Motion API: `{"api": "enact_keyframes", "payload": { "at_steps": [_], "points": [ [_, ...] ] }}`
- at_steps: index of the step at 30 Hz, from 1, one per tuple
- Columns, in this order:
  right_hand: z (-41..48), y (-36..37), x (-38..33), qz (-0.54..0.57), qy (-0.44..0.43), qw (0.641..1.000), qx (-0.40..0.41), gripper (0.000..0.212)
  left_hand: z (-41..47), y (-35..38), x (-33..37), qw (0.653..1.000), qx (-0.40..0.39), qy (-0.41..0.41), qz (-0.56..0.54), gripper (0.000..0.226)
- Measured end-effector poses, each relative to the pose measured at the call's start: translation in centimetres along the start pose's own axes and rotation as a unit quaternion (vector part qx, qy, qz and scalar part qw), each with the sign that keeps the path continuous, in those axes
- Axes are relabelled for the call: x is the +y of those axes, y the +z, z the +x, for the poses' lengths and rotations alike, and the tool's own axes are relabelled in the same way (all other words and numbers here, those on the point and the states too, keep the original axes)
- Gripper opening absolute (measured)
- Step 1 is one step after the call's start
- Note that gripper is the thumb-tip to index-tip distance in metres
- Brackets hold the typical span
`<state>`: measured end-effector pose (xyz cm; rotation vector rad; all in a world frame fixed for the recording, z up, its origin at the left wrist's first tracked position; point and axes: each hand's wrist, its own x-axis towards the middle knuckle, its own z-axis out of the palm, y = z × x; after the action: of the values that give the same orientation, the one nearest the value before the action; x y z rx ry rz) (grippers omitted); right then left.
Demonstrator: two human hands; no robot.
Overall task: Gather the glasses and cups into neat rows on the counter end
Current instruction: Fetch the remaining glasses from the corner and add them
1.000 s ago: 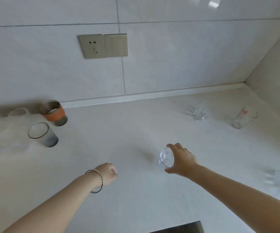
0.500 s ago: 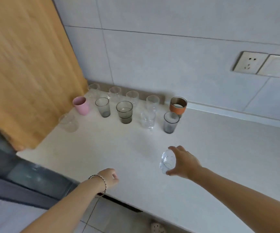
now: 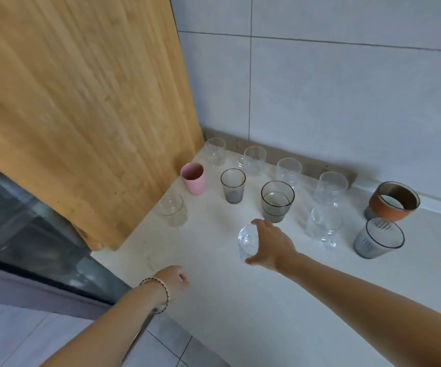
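Okay, so the right hand (image 3: 272,245) is wrapped round a small clear glass (image 3: 248,243): thumb underneath, the other fingers (image 3: 260,223) curved over the top and held close together. The glass is tipped sideways in that grip. It's to the right of the pink cup (image 3: 192,178) and nearer the camera. Can't tell if it's touching the counter (image 3: 240,313) or just above it. The left hand (image 3: 173,277) is well to the near side of the pink cup, by the counter's edge. Its fingers are curled into a fist with nothing in them, and there's a beaded bracelet (image 3: 161,296) on the wrist.

Going right from the pink cup you get a grey ribbed glass (image 3: 233,185), a smoky tumbler (image 3: 277,201), a chunky clear glass (image 3: 323,226) and a second ribbed glass (image 3: 378,238). An orange-banded cup (image 3: 392,201) stands at the far right too, further back. A row of four clear glasses (image 3: 289,172) runs behind the pink cup's line, along the tiled wall (image 3: 346,102). One lone clear glass (image 3: 171,210) stands just in front of the pink cup, beside the wooden panel (image 3: 81,102).

Compared with half a second ago, the view has pushed in much closer on the pink cup's group and the wall socket has dropped out of view. The right hand has brought its glass nearer that group. The grip looks the same, and the left fist hasn't changed.
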<state>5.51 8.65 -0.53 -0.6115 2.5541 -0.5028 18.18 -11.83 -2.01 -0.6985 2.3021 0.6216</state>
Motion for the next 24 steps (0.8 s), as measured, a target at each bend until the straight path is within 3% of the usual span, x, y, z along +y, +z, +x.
{"api": "enact_keyframes", "payload": {
  "at_steps": [6, 12, 20, 24],
  "points": [
    [7.9, 0.6, -5.0, -0.025, -0.018, 0.999, -0.019, 0.086, 3.9, -3.6, -1.5, 1.000, -0.009, 0.024, 0.002, 0.007],
    [11.5, 1.8, -7.8, -0.036, 0.027, 0.999, -0.017, 0.085, 6.8, -5.9, -2.6, 0.998, -0.033, 0.057, 0.012, 0.010],
    [9.4, 3.8, -8.1, 0.076, 0.100, 0.991, 0.037, 0.091, 8.6, -7.0, -2.7, 0.987, -0.061, 0.138, 0.055, 0.008],
    [5.4, 4.2, -6.0, 0.069, 0.155, 0.985, 0.045, 0.085, 8.6, -6.0, -1.0, 0.973, -0.093, 0.180, 0.114, 0.010]
  ]
}}
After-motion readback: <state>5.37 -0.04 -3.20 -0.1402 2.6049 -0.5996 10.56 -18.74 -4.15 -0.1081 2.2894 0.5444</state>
